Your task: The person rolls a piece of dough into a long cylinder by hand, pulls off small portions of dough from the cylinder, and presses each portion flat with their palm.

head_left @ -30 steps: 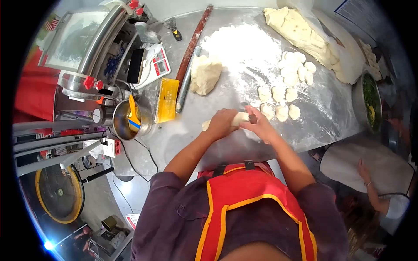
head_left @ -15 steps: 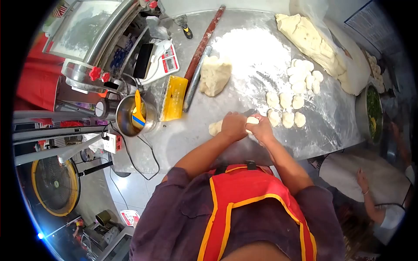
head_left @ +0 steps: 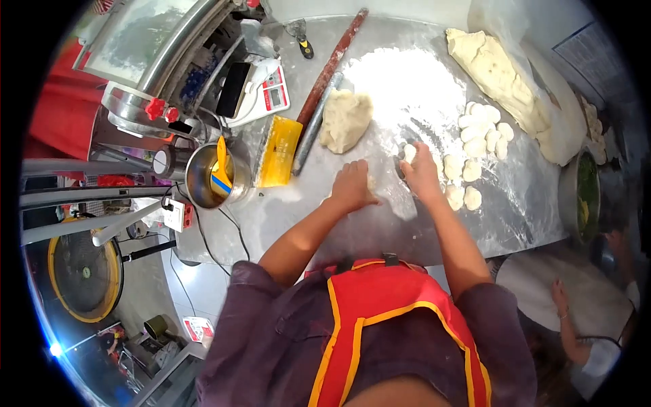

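Observation:
My left hand [head_left: 352, 186] rests over a dough piece on the metal table [head_left: 298, 230]; the dough is mostly hidden beneath it, and whether the fingers grip it is unclear. To the right, my right hand [head_left: 422, 171] has its fingers closed on a small dough piece [head_left: 409, 153], beside the spread of white flour [head_left: 407, 81]. Several small dough pieces [head_left: 472, 170] lie in short rows right of that hand. A larger dough lump [head_left: 346, 121] sits above my left hand, near a grey rod [head_left: 317, 125] and a red-brown rolling pin [head_left: 332, 64].
A yellow scraper [head_left: 279, 152], a metal pot [head_left: 196, 178] with a yellow brush and a white scale [head_left: 274, 95] stand left. At the upper right lies a long dough mass [head_left: 495, 78]. A bowl of greens [head_left: 584, 193] and another person's hand [head_left: 560, 297] are at right.
My hands have moved apart. The right one went up and right with a small dough piece, while the left moved slightly left and up over the other dough. The view has shifted slightly.

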The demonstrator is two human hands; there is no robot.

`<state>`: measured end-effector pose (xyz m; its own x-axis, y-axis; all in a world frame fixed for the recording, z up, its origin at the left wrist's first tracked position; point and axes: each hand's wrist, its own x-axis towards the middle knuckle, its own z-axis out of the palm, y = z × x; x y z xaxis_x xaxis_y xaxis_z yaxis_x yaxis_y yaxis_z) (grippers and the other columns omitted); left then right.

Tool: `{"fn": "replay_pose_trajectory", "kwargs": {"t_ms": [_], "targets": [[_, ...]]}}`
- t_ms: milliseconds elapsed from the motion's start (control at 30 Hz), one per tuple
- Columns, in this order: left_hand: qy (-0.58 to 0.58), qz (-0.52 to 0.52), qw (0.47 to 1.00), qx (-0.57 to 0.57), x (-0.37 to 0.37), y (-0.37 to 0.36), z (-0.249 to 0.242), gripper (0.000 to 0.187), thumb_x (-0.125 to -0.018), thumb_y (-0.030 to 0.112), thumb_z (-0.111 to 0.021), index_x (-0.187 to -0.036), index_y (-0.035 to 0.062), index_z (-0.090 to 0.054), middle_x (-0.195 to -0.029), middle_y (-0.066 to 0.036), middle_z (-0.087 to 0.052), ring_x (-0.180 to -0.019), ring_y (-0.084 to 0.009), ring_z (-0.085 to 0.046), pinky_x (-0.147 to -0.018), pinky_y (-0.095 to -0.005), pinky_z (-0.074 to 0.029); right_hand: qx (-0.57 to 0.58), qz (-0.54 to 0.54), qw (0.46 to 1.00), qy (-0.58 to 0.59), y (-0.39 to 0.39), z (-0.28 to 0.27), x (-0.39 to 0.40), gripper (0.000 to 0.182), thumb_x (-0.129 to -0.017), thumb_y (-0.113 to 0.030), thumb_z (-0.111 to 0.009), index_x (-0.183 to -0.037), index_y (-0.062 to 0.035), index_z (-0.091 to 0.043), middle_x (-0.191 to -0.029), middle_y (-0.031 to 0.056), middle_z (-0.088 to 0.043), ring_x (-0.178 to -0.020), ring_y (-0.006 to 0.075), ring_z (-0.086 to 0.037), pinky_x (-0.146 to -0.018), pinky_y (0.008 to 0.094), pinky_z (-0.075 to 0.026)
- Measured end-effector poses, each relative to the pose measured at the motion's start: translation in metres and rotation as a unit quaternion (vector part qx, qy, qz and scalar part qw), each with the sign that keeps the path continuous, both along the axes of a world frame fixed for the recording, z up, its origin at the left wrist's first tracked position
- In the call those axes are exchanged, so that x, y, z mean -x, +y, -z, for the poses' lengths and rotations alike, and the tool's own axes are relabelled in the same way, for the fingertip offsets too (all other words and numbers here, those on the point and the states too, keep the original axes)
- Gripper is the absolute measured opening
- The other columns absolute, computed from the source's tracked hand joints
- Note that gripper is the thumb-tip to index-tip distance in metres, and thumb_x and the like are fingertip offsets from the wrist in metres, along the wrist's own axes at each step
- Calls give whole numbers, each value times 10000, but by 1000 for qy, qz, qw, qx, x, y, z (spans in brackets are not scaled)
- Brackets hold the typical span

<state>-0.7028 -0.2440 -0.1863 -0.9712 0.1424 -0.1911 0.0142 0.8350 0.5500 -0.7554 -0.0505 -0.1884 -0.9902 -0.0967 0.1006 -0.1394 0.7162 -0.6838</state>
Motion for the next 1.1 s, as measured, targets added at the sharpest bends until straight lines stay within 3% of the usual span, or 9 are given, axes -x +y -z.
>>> {"fn": "replay_pose_trajectory", "kwargs": {"t_ms": [100, 233, 333, 367, 500, 600, 800, 900, 1100], "targets": [[-4, 14, 1000, -1, -13, -11, -7, 807, -526, 328, -901, -1151, 61, -465, -1129, -166, -524, -1084, -367, -486, -926, -446, -415, -157, -54, 984, -64, -7, 8, 7, 451, -815, -229, -709, -1146, 27, -541, -1165, 238, -539, -1002, 366, -551, -892, 425, -459], [81, -37, 996, 13, -33, -19, 4, 674, -609, 317, -851, -1128, 66, -503, -1128, -162, -532, -1048, -367, -499, -896, -460, -416, -224, -71, 966, 106, -10, -11, 0, 515, -811, -227, -721, -1226, 5, -523, -1170, 232, -531, -993, 362, -544, -891, 421, -453], [116, -30, 993, -19, -39, -15, 23, 534, -673, 302, -804, -1081, 71, -547, -1083, -159, -564, -1008, -369, -518, -865, -457, -426, 15, -133, 990, -33, -16, -25, -26, 547, -797, -250, -742, -1239, -7, -530, -1167, 208, -534, -979, 336, -544, -862, 384, -459], [133, -5, 990, -53, -37, -16, 28, 494, -691, 303, -789, -1062, 71, -560, -1060, -157, -576, -991, -369, -525, -856, -456, -430, 76, -127, 975, -164, -20, -29, -32, 542, -776, -226, -765, -1219, 0, -550, -1126, 169, -567, -961, 266, -561, -851, 356, -460], [131, 72, 982, -114, -32, -6, 30, 475, -714, 318, -772, -1023, 48, -533, -965, -138, -577, -937, -348, -532, -827, -437, -432, 263, -121, 868, -403, -16, -13, -46, 448, -756, -167, -749, -1146, 0, -603, -951, 88, -651, -870, 148, -605, -784, 298, -490], [117, 45, 987, -101, -35, 0, 15, 386, -745, 324, -734, -994, 67, -591, -978, -153, -610, -938, -360, -554, -825, -451, -443, 301, -111, 878, -356, -22, -12, -56, 439, -755, -197, -736, -1136, -12, -621, -920, 84, -662, -824, 149, -622, -747, 294, -504], [125, 43, 990, -39, -34, 9, 20, 282, -710, 257, -725, -910, 88, -619, -925, -135, -635, -903, -337, -577, -793, -440, -458, 214, -21, 931, -294, -31, 6, -69, 388, -680, -170, -724, -1045, -50, -667, -832, 88, -664, -789, 142, -630, -717, 291, -510], [78, 57, 995, 1, -32, 16, 10, 160, -695, 198, -699, -821, 116, -645, -843, -107, -651, -860, -318, -595, -768, -428, -470, 175, 11, 942, -288, -34, 2, -70, 228, -713, -23, -700, -936, -11, -649, -795, 32, -646, -678, 104, -588, -603, 254, -493], [50, 107, 989, 90, -32, 18, 9, 95, -680, 218, -695, -735, 145, -670, -762, -79, -665, -807, -284, -629, -731, -415, -491, 299, 35, 879, -369, -26, -10, -82, 216, -705, -88, -691, -915, -49, -665, -709, 24, -626, -595, 106, -570, -541, 270, -465]]}}
